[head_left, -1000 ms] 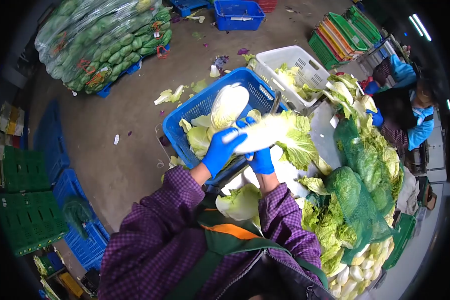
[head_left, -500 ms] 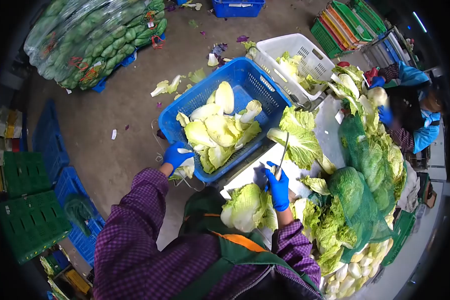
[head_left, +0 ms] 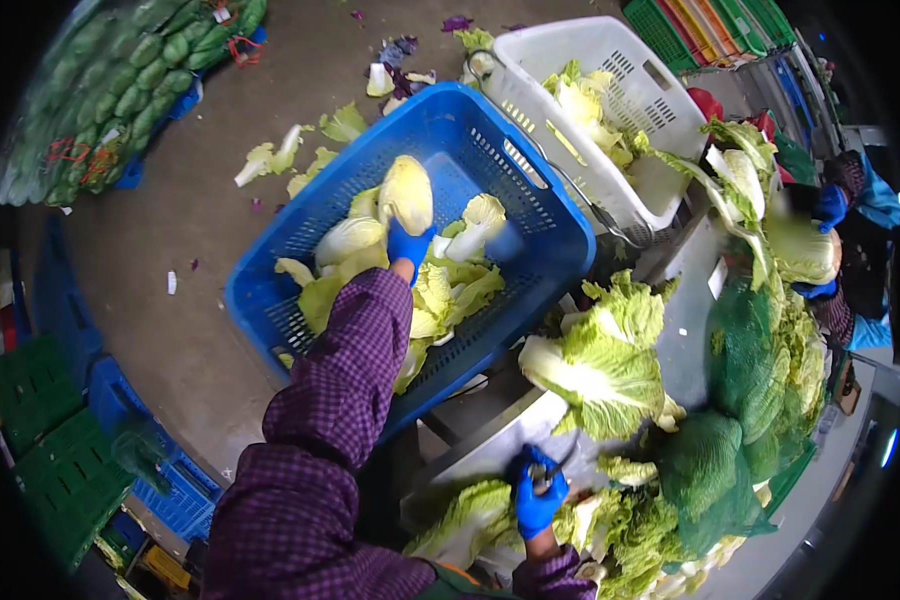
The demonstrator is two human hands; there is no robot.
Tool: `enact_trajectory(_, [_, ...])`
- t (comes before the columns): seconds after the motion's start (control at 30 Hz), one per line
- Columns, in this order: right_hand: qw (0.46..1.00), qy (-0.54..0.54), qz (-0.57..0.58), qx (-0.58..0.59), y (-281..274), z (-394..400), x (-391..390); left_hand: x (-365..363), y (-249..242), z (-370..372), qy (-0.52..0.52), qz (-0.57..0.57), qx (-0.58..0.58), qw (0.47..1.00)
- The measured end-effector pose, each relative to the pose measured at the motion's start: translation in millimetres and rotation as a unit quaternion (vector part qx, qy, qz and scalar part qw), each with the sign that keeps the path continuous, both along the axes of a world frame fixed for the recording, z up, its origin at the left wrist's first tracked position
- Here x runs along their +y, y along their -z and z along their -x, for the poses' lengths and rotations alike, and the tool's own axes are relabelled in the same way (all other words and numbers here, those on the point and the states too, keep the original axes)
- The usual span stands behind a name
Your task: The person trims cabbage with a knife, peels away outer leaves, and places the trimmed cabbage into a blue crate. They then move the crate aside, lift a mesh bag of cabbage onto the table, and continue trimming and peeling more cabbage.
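My left hand (head_left: 410, 248), in a blue glove, reaches into the blue crate (head_left: 545, 262) and is closed around the base of a pale yellow cabbage piece (head_left: 410, 190). Loose cabbage leaves (head_left: 432, 300) lie below and around it. Over the metal table, my right hand (head_left: 540, 495), also gloved in blue, has its fingers wrapped round a knife (head_left: 560, 465), whose blade looks dark and partly blurred. A large leafy cabbage (head_left: 610, 365) rests on the table just beyond the knife.
A white crate (head_left: 660, 195) with leaves stands behind the blue one. Green net bags (head_left: 705, 465) and more cabbages cover the right side. A co-worker's gloved hand (head_left: 830, 207) is at the far right, beside a cabbage. Leaf scraps (head_left: 270, 158) lie on the floor.
My left hand has moved from the crate's near left edge into the crate, onto the cabbage piece. My right hand with the knife is lower in view. The view has shifted closer to the crate.
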State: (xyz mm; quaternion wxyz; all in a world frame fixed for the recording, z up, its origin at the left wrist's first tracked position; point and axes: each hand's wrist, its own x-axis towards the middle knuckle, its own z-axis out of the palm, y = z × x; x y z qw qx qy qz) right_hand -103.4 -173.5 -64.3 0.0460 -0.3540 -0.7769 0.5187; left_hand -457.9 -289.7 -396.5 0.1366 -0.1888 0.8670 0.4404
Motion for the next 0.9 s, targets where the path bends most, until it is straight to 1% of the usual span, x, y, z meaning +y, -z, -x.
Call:
enact_trajectory(0.03, [0.999, 0.021, 0.048, -0.009, -13, 9, -3, 7, 9, 12, -0.017, 0.016, -0.015, 1.0])
enact_trajectory(0.07, [1.0, -0.009, -0.018, 0.012, 13, -19, 6, 13, 15, 24, -0.033, 0.032, -0.03, 0.998])
enact_trajectory(0.1, [1.0, 0.014, -0.007, 0.024, 9, -13, 3, 21, 22, 35, -0.055, 0.08, -0.05, 0.994])
enact_trajectory(0.13, [0.999, 0.037, 0.003, 0.035, 1, -4, -2, 26, 30, 44, -0.069, 0.098, -0.051, 0.991])
enact_trajectory(0.2, [0.998, -0.004, -0.057, -0.004, 7, -18, 3, 35, 42, 57, -0.119, 0.163, -0.046, 0.978])
enact_trajectory(0.23, [0.997, 0.068, 0.003, -0.027, 3, -13, -2, 33, 54, 60, -0.135, 0.171, -0.014, 0.976])
enact_trajectory(0.27, [0.997, 0.065, 0.015, -0.023, 0, -7, -1, 34, 53, 62, -0.151, 0.179, 0.02, 0.972])
enact_trajectory(0.33, [0.996, 0.05, -0.062, -0.025, 8, -20, 1, 29, 45, 62, -0.115, 0.072, -0.141, 0.981])
enact_trajectory(0.4, [0.996, 0.037, -0.057, -0.049, 9, -27, 3, 22, 51, 46, -0.108, 0.077, -0.135, 0.982])
enact_trajectory(0.43, [0.997, 0.002, -0.067, -0.021, 10, -20, 5, 16, 61, 33, -0.107, -0.133, -0.002, 0.985])
enact_trajectory(0.47, [0.998, 0.004, -0.058, -0.026, 10, -25, 6, 8, 57, 24, -0.096, -0.337, 0.134, 0.927])
enact_trajectory(0.5, [0.998, 0.034, -0.046, -0.033, 10, -22, 2, 1, 8, 13, -0.108, -0.449, -0.015, 0.887])
enact_trajectory(0.53, [0.997, 0.063, -0.034, -0.039, 10, -19, -2, -9, -3, 3, -0.151, -0.525, -0.125, 0.828])
enact_trajectory(0.57, [0.996, 0.024, -0.076, -0.035, 12, -16, 0, -18, -24, -8, -0.182, -0.64, -0.213, 0.715])
enact_trajectory(0.6, [0.998, 0.054, -0.02, -0.02, 16, -12, 0, -26, -47, -20, -0.183, -0.716, -0.234, 0.631])
enact_trajectory(0.63, [0.994, 0.08, -0.074, -0.003, 12, 26, -6, -34, -86, -29, -0.186, -0.756, -0.246, 0.578])
enact_trajectory(0.67, [0.995, 0.03, -0.093, -0.028, -5, 65, -4, -39, -127, -35, -0.187, -0.792, -0.256, 0.522])
enact_trajectory(0.7, [0.995, 0.044, -0.087, 0.003, -7, 93, -7, -45, -155, -40, -0.183, -0.791, -0.249, 0.529])
enact_trajectory(0.73, [0.997, 0.033, -0.059, 0.039, -4, 119, -7, -51, -179, -47, -0.202, -0.807, -0.277, 0.481])
enact_trajectory(0.77, [0.998, 0.033, -0.041, 0.024, -8, 142, -9, -56, -203, -51, -0.216, -0.821, -0.302, 0.433])
enact_trajectory(0.8, [0.999, 0.044, 0.019, 0.009, -8, 158, -8, -61, -228, -57, -0.21, -0.821, -0.295, 0.441])
enact_trajectory(0.83, [0.984, 0.078, 0.144, 0.065, -31, 176, -17, -65, -253, -59, -0.192, -0.828, -0.296, 0.435])
enact_trajectory(0.87, [0.986, 0.062, 0.142, 0.067, -42, 179, -17, -69, -273, -63, -0.174, -0.835, -0.3, 0.428])
enact_trajectory(0.9, [0.98, 0.044, 0.179, 0.071, -56, 177, -19, -71, -291, -66, -0.155, -0.842, -0.294, 0.426])
